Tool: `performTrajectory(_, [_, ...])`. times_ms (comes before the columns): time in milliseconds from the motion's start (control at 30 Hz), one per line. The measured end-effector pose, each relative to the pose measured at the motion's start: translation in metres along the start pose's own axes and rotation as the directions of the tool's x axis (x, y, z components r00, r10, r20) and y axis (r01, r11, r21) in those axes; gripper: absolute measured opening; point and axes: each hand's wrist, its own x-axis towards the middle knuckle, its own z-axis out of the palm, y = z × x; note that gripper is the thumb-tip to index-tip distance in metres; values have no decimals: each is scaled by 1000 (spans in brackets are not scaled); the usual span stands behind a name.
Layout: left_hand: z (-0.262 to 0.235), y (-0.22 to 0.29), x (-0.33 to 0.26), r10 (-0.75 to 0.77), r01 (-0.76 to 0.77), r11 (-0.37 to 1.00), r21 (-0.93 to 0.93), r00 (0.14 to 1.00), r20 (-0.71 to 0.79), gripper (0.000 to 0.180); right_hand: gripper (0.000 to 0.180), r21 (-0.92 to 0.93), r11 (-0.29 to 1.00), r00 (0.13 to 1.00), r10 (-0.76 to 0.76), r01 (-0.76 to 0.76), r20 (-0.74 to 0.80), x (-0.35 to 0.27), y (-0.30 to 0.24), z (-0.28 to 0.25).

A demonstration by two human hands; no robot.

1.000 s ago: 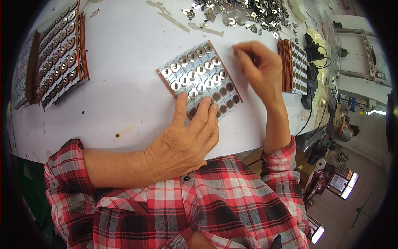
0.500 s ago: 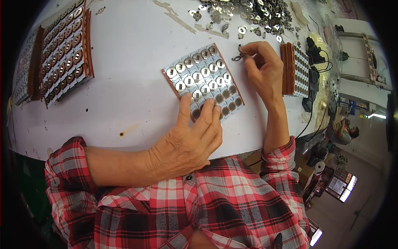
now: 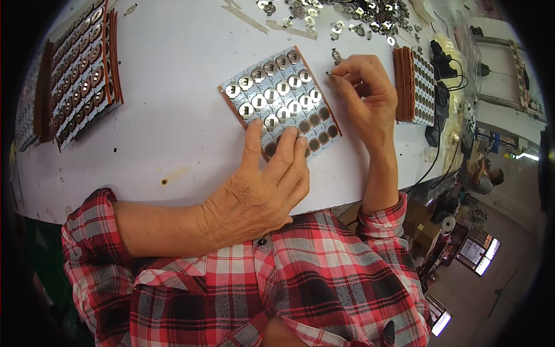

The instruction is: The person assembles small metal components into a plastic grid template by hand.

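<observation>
A light-blue circuit board panel [image 3: 330, 115] with brown edges lies tilted on the white table. Round silver coin-cell clips [image 3: 270, 95] cover its far rows; dark round pads [image 3: 314, 143] show bare along the near rows. My left hand [image 3: 254, 188] rests on the panel's near left part, its fingers spread and hiding some pads. Just right of the panel, my right hand [image 3: 370, 101] pinches a small metal clip [image 3: 329, 73] between thumb and forefinger; only its dark edge shows. Another loose clip [image 3: 336, 55] lies just beyond those fingertips.
A heap of loose metal clips [image 3: 376, 14] spreads across the table's far side. Stacked panels fitted with clips [image 3: 81, 75] stand at left. At right is a stack of panels with bare pads [image 3: 421, 87], beside black plugs and cables [image 3: 442, 61]. Another person [image 3: 484, 178] is far right.
My right fingers have drawn slightly left and nearer the panel, and the clip between them has turned edge-on. My left hand stays on the panel. The whole view has shifted slightly.
</observation>
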Motion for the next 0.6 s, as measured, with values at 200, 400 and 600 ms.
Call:
performTrajectory(200, [5, 0, 0, -24, 24, 999, -22, 1000, -11, 88, 10, 265, 911, 946, 284, -317, 156, -14, -27, -13])
performTrajectory(400, [-7, 13, -10, -90, 90, 996, 4, 996, -19, 89, 21, 397, 789, 873, 347, -469, 342, -26, -68, 2])
performTrajectory(600, [-8, 19, -14, -44, 44, 994, 95, 999, -2, 73, 16, 345, 804, 850, 340, -485, 402, -42, -66, 12])
